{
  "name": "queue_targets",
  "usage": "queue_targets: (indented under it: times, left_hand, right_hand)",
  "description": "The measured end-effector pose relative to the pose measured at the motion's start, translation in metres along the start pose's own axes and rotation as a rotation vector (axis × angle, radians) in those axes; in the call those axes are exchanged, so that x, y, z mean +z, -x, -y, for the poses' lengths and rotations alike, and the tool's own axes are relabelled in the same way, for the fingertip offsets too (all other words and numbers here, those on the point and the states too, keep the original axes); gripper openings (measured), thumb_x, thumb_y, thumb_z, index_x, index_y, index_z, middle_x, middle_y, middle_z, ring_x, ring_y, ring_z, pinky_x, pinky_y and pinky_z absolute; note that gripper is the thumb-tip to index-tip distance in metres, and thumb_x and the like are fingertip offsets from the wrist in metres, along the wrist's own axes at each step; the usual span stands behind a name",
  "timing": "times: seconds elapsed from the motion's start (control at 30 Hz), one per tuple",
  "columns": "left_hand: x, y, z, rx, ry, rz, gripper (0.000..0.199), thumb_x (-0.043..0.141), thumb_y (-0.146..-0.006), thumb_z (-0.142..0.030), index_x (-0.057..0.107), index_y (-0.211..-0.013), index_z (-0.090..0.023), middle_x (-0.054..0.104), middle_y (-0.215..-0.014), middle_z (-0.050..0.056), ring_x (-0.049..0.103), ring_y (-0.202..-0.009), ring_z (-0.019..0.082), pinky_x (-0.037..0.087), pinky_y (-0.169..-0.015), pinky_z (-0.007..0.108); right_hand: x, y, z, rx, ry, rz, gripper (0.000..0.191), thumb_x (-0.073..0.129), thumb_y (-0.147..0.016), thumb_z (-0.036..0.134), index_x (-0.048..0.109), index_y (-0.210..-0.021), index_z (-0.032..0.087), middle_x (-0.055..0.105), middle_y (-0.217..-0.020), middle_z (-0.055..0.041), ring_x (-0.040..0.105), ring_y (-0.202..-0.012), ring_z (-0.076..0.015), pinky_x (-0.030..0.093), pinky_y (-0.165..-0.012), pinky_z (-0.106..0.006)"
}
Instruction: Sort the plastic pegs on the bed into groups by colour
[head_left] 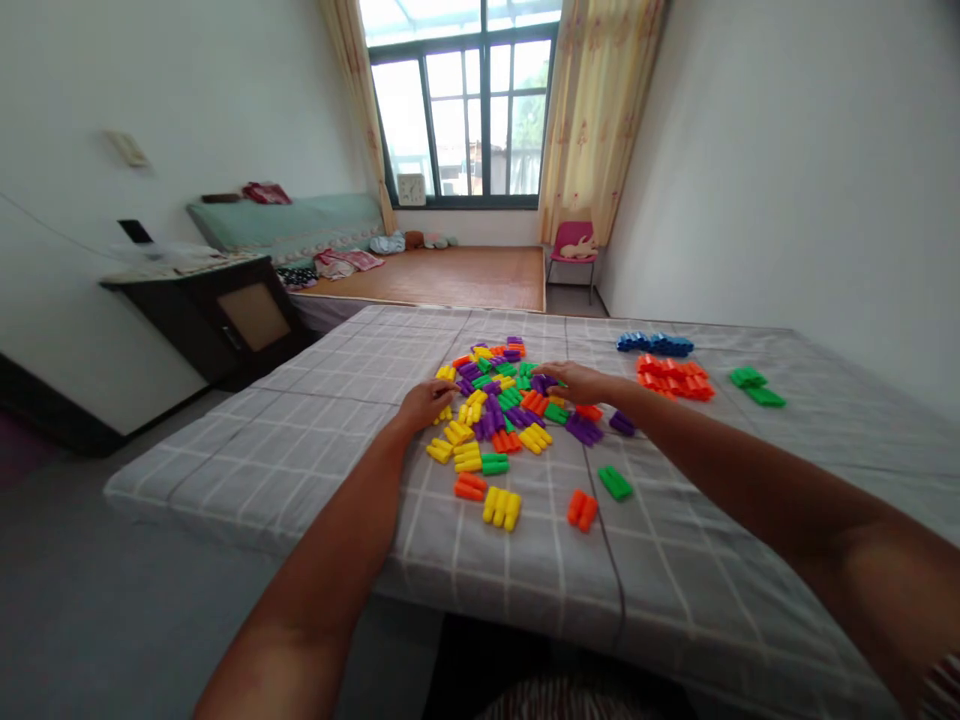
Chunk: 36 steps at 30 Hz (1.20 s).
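Note:
A loose pile of purple, green, yellow and orange plastic pieces (493, 412) lies on the grey checked cloth (315, 400). My left hand (426, 402) rests at the pile's left edge, beside yellow pieces; its fingers are bent, and what they hold, if anything, is too small to tell. Over the right part of the pile is my right hand (574, 382), its fingers reaching over purple and green pieces; its grip is unclear. Nearer the front edge lie a yellow piece (502, 508), an orange piece (582, 510) and a green piece (615, 482).
At the back right sit a blue group (655, 344), an orange stack (675, 378) and green pieces (757, 387). Beyond the cloth are a wooden platform (472, 275), a pink chair (574, 240) and a dark cabinet (240, 315) at the left.

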<state>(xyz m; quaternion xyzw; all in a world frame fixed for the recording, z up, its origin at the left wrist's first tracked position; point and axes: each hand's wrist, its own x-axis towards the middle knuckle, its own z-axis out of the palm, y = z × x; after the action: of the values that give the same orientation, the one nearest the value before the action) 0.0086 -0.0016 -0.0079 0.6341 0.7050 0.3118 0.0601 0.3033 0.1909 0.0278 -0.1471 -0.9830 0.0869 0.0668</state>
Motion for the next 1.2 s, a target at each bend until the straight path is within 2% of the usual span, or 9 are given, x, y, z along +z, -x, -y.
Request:
queue_targets:
  times: [0.13, 0.27, 0.33, 0.5, 0.7, 0.83, 1.03, 1.1, 1.2]
  left_hand:
    - [-0.011, -0.006, -0.034, 0.119, -0.065, 0.034, 0.033, 0.050, -0.080, -0.019, 0.073, -0.104, -0.021, 0.071, -0.106, 0.005, 0.064, -0.099, 0.020, 0.048, -0.092, 0.032]
    - [-0.009, -0.005, -0.073, 0.381, 0.011, 0.361, 0.033, 0.059, -0.078, -0.019, 0.071, -0.109, -0.021, 0.069, -0.114, 0.005, 0.062, -0.105, 0.020, 0.047, -0.097, 0.032]
    - [-0.002, -0.003, -0.082, 0.455, -0.029, 0.450, 0.035, 0.065, -0.073, -0.019, 0.072, -0.107, -0.021, 0.066, -0.119, 0.007, 0.059, -0.112, 0.022, 0.045, -0.101, 0.034]
    - [0.019, -0.008, -0.079, 0.347, -0.177, 0.231, 0.030, 0.060, -0.079, -0.022, 0.071, -0.107, -0.023, 0.063, -0.122, 0.009, 0.055, -0.118, 0.024, 0.042, -0.105, 0.040]
    - [0.034, -0.020, -0.091, 0.187, -0.277, 0.147, 0.024, 0.064, -0.074, -0.024, 0.069, -0.097, -0.021, 0.067, -0.100, 0.006, 0.063, -0.093, 0.022, 0.051, -0.085, 0.035]
    - [0.039, -0.028, -0.099, 0.166, -0.052, 0.185, 0.022, 0.064, -0.066, -0.018, 0.067, -0.089, -0.017, 0.066, -0.089, 0.005, 0.063, -0.079, 0.018, 0.052, -0.075, 0.032]
    - [0.043, -0.037, -0.103, 0.168, 0.490, 0.332, 0.024, 0.066, -0.065, -0.017, 0.067, -0.089, -0.012, 0.070, -0.090, 0.007, 0.066, -0.083, 0.017, 0.053, -0.078, 0.031]
    - [0.042, -0.039, -0.108, 0.218, 0.450, 0.391, 0.024, 0.065, -0.066, -0.015, 0.069, -0.089, -0.013, 0.071, -0.092, 0.008, 0.066, -0.086, 0.019, 0.053, -0.081, 0.032]
    - [0.036, -0.041, -0.113, 0.276, 0.183, 0.387, 0.028, 0.060, -0.066, -0.008, 0.073, -0.089, -0.017, 0.073, -0.097, 0.006, 0.066, -0.094, 0.020, 0.050, -0.091, 0.034]
  right_hand:
    - [-0.014, 0.031, 0.016, -0.020, -0.011, -0.088, 0.037, 0.054, -0.084, 0.016, 0.063, -0.120, 0.018, 0.066, -0.121, -0.0116, 0.060, -0.113, -0.0238, 0.043, -0.099, -0.039]
    - [-0.012, 0.064, 0.040, -0.015, -0.064, -0.101, 0.032, 0.053, -0.084, 0.016, 0.066, -0.113, 0.021, 0.070, -0.111, -0.0078, 0.063, -0.101, -0.0216, 0.047, -0.091, -0.036]
    - [-0.007, 0.075, 0.052, -0.008, -0.080, -0.119, 0.030, 0.055, -0.083, 0.015, 0.068, -0.110, 0.021, 0.070, -0.109, -0.0082, 0.063, -0.100, -0.0216, 0.046, -0.090, -0.035]
    - [0.004, 0.087, 0.058, 0.032, -0.093, -0.218, 0.029, 0.056, -0.082, 0.012, 0.069, -0.107, 0.018, 0.071, -0.105, -0.0088, 0.063, -0.099, -0.0207, 0.045, -0.090, -0.033]
    - [0.017, 0.099, 0.036, 0.163, -0.187, -0.413, 0.027, 0.054, -0.083, 0.013, 0.069, -0.104, 0.018, 0.072, -0.104, -0.0077, 0.064, -0.099, -0.0200, 0.047, -0.089, -0.032]
    - [0.020, 0.111, 0.024, 0.203, -0.219, -0.467, 0.028, 0.052, -0.083, 0.014, 0.070, -0.103, 0.020, 0.073, -0.100, -0.0050, 0.065, -0.092, -0.0191, 0.049, -0.086, -0.032]
    - [0.020, 0.115, 0.022, 0.228, -0.278, -0.482, 0.028, 0.050, -0.083, 0.015, 0.069, -0.101, 0.022, 0.073, -0.098, -0.0038, 0.065, -0.087, -0.0179, 0.051, -0.078, -0.029]
    - [0.020, 0.115, 0.026, 0.229, -0.261, -0.458, 0.028, 0.050, -0.083, 0.016, 0.069, -0.103, 0.022, 0.073, -0.099, -0.0043, 0.065, -0.086, -0.0183, 0.050, -0.078, -0.030]
    - [0.020, 0.116, 0.030, 0.231, -0.228, -0.431, 0.028, 0.051, -0.083, 0.017, 0.069, -0.105, 0.020, 0.072, -0.099, -0.0058, 0.064, -0.086, -0.0191, 0.049, -0.080, -0.031]
